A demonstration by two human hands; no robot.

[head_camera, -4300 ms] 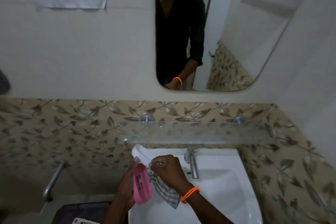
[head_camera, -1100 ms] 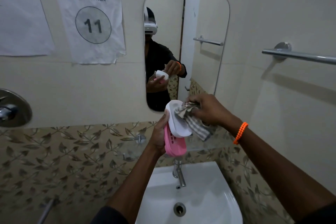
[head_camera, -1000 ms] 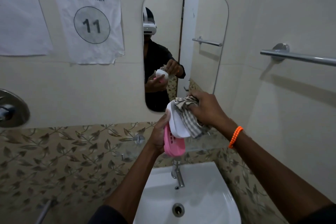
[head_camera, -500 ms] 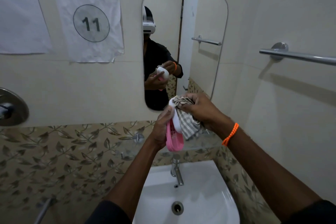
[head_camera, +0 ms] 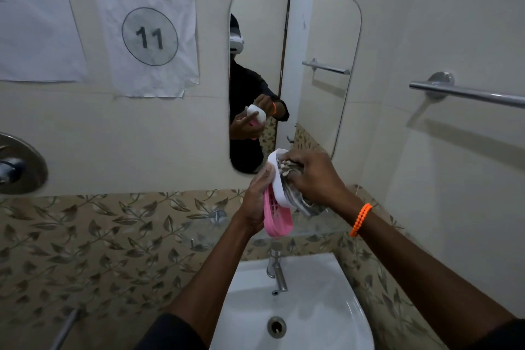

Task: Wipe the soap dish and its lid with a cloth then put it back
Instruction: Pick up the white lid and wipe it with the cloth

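Cream bathroom tiles rose behind a white sink (head_camera: 326, 287), with a mirror (head_camera: 318, 37) and a "WORKSTATION 11" sheet (head_camera: 147, 28) above. Over the basin, the left hand (head_camera: 255, 202) gripped the pink soap dish (head_camera: 277, 216) and its white lid (head_camera: 277, 179) together, both held on edge. The right hand (head_camera: 315, 176), closed around a striped cloth (head_camera: 295, 196), pressed it into the lid's hollow.

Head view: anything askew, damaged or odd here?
Only the workstation 11 sign: its paper is crumpled and the lower right corner is torn and curling. The white lid and pink soap dish look intact in the left hand.
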